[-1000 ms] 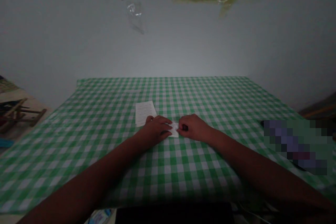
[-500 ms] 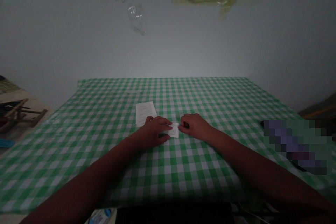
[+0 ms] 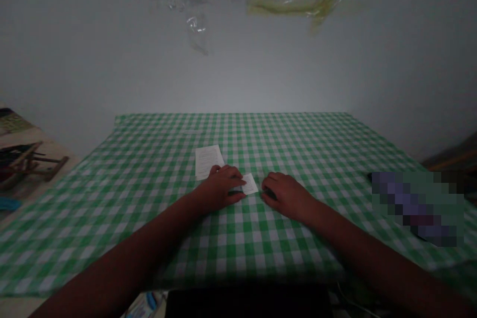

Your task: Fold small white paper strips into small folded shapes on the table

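A small white piece of printed paper [image 3: 251, 184] lies slightly turned on the checked cloth between my hands. My left hand [image 3: 221, 187] holds its left part against the table, fingers stretched over it and the thumb at its lower left corner. That part of the paper is hidden under the fingers. Just right of the paper, my right hand [image 3: 285, 194] rests with bent fingers and the thumb apart from them, nothing visible between. A larger printed sheet [image 3: 207, 160] lies behind my left hand, its lower right corner covered by the fingers.
A green and white checked tablecloth [image 3: 298, 149] covers the table, which reaches a pale wall [image 3: 238, 74]. On the right lies a blurred-out dark object [image 3: 413, 208]. Wooden furniture [image 3: 30, 161] stands on the floor at left.
My right hand has moved off the small paper's right edge, toward me and to the right, its fingers loosening. The small paper has turned slightly. My left hand stays on it.
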`<state>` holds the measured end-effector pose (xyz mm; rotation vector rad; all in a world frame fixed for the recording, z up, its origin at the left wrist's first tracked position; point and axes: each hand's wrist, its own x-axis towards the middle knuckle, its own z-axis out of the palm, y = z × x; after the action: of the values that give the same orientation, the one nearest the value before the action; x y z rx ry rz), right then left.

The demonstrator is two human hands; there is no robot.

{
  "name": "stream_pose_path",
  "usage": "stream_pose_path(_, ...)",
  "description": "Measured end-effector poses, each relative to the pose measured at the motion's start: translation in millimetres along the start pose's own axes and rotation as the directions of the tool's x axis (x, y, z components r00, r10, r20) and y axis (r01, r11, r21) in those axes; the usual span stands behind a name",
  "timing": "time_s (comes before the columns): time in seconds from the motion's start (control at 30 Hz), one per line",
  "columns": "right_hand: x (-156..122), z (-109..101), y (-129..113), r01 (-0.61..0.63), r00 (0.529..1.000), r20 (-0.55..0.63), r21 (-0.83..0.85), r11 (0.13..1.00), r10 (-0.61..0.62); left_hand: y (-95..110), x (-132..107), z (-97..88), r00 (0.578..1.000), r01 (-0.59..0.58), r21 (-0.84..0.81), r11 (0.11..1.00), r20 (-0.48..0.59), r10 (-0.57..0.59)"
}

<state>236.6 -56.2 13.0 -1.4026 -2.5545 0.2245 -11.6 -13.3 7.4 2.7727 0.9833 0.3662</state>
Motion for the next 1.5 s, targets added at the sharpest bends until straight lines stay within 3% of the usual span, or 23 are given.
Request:
stream_pose_path(0.27,-29.0,12.0,-20.8,-0.071,0.993,-0.09,-0.001,0.997,0.071,0.1,-0.3,-1.8,1.0,-0.017,0.031,0.999,0.001,0.017)
stream_pose_path(0.43,-30.0,20.4,-35.0,-0.136,0.974,-0.171,0.089,0.987,0.149,-1.3,-0.6,-1.1,0.999,-0.041,0.034,0.999,0.015,0.04)
stream_pose_path(0.53,-19.8,19.6,-42.1,-0.146,0.964,-0.202,0.129,0.981,0.17,-3.4,-0.7,0.6,0.999,-0.048,-0.017,0.999,0.019,0.048)
stream_pose_path(0.73,14.4,4.5,-53.7,-0.121,0.964,-0.219,0.145,0.982,0.151,-9.0,-2.6,3.3,0.995,-0.041,-0.097,0.995,-0.09,0.032)
stream_pose_path(0.9,49.9,-14.5,-53.6,-0.094,0.921,-0.331,0.324,0.942,0.206,-12.4,-2.6,2.1,0.996,-0.084,-0.063,0.994,-0.016,0.083)
stream_pose_path(0.97,65.4,-17.8,-51.2,-0.069,0.875,-0.38,0.517,0.853,0.301,-12.8,-2.0,1.3,0.996,-0.086,-0.045,0.995,0.01,0.086)
stream_pose_path(1.0,72.8,-17.7,-49.7,-0.048,0.848,-0.37,0.658,0.751,0.379,-12.8,-1.8,1.0,0.996,-0.083,-0.038,0.996,0.013,0.083)
stream_pose_path(1.03,79.5,-16.4,-48.3,-0.03,0.816,-0.312,0.819,0.573,0.487,-12.7,-1.7,0.5,0.997,-0.078,-0.033,0.996,0.014,0.079)
stream_pose_path(1.07,85.2,-14.0,-46.8,-0.015,0.761,-0.207,0.942,0.335,0.615,-12.4,-1.8,0.1,0.997,-0.074,-0.03,0.997,0.013,0.075)
stream_pose_path(1.1,89.6,-10.4,-45.3,-0.017,0.734,-0.157,0.968,0.249,0.661,-12.0,-2.0,-0.4,0.997,-0.07,-0.027,0.997,0.014,0.07)
stream_pose_path(1.2,93.8,5.0,-40.7,-0.04,0.696,-0.087,0.986,0.159,0.713,-10.5,-3.2,-2.0,0.998,-0.059,-0.013,0.998,0.013,0.059)
stream_pose_path(1.27,89.6,16.3,-37.8,-0.068,0.686,-0.068,0.985,0.157,0.724,-9.7,-3.8,-2.6,0.998,-0.062,-0.003,0.998,0.006,0.062)
stream_pose_path(1.33,82.3,25.9,-35.3,-0.101,0.707,-0.068,0.975,0.196,0.704,-9.2,-3.9,-2.5,0.998,-0.066,0.006,0.998,0.002,0.066)
stream_pose_path(1.5,62.6,35.4,-32.6,-0.138,0.839,-0.124,0.894,0.427,0.53,-9.7,-3.3,0.0,0.999,-0.033,-0.012,0.999,0.016,0.033)
